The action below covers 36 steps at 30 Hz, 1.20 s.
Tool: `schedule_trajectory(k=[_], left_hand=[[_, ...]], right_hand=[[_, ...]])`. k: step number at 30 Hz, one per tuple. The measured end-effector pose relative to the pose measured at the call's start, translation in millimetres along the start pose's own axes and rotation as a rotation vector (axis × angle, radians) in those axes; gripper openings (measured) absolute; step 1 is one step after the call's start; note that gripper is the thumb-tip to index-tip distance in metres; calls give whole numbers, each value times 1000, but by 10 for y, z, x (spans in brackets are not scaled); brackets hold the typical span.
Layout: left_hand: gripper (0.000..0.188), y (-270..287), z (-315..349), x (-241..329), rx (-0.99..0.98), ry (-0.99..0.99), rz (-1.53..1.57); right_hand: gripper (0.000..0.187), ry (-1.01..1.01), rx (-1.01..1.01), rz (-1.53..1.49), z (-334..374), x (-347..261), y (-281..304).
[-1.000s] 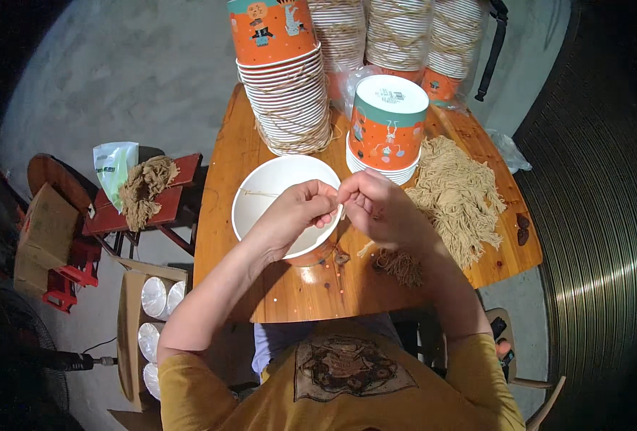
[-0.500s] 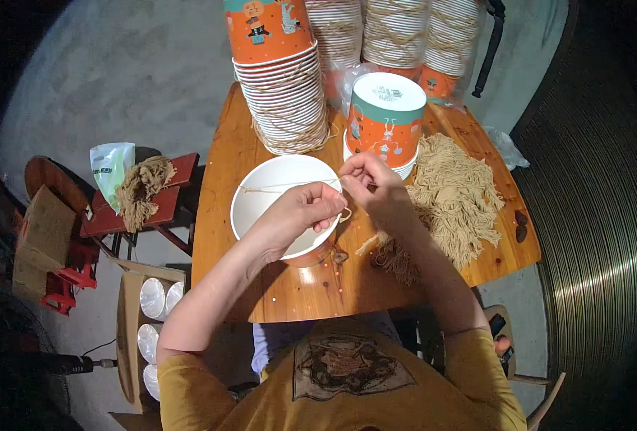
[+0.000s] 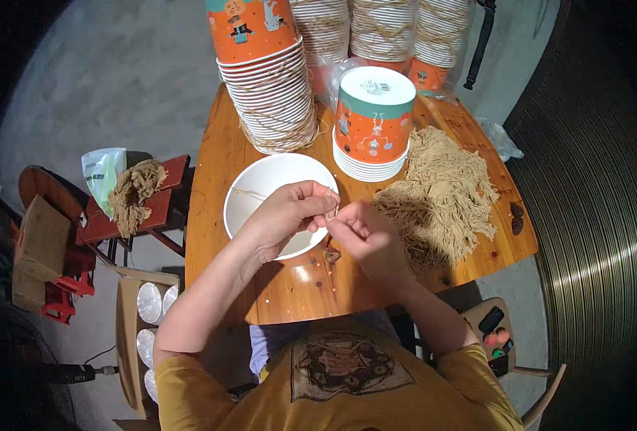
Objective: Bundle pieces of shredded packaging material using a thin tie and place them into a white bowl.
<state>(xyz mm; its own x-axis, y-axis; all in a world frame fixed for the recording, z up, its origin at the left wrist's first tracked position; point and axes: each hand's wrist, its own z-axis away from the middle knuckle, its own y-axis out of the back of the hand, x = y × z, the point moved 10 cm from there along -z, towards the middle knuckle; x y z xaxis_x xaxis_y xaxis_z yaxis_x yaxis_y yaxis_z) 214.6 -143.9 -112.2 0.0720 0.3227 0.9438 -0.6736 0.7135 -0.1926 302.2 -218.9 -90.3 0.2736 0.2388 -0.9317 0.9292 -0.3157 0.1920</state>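
A round white paper bucket (image 3: 282, 167) stands mouth up near the front of the wooden table. Over its right rim, my left hand (image 3: 297, 214) pinches a thin tan string (image 3: 250, 193), whose far part reaches across the bucket's mouth. Close against those fingertips, my right hand (image 3: 365, 233) is closed, thumb and forefinger pinching the string's short end. How the string is looped between the fingers is too small to make out. A large heap of tan strings (image 3: 455, 194) lies to the right of my right hand.
Behind the bucket rises a tall stack of string-wrapped buckets (image 3: 271, 93); more bagged stacks (image 3: 383, 32) stand at the back. A shorter upside-down orange stack (image 3: 374, 133) is beside the heap. On the left are a red bench (image 3: 171, 190) and a box of white cups (image 3: 135, 316).
My right hand has come down and nearer me, its fingers curling beside the left fingertips. The string is no longer stretched up to it across the bucket. The view has shifted slightly.
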Motion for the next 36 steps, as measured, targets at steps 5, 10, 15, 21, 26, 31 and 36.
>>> schedule_trajectory(k=[5,10,15,21,26,31,36], left_hand=[[13,-56,59,-31,-11,121,67],[13,-60,50,-19,4,78,63],[12,-2,20,21,23,-19,-2],[19,-43,19,97,39,-37,53],[27,-8,28,61,27,-27,106],[25,-41,22,50,-1,-3,102],[23,-87,9,36,-52,-7,-8]], right_hand=[[15,177,13,35,25,-135,-59],[13,401,-22,238,52,-370,-82],[16,334,-50,211,-93,-382,69],[18,728,-188,552,-245,-656,-20],[11,730,-238,666,-289,-675,-96],[11,679,-282,683,-312,-680,-60],[12,675,-330,493,-306,-588,-59]])
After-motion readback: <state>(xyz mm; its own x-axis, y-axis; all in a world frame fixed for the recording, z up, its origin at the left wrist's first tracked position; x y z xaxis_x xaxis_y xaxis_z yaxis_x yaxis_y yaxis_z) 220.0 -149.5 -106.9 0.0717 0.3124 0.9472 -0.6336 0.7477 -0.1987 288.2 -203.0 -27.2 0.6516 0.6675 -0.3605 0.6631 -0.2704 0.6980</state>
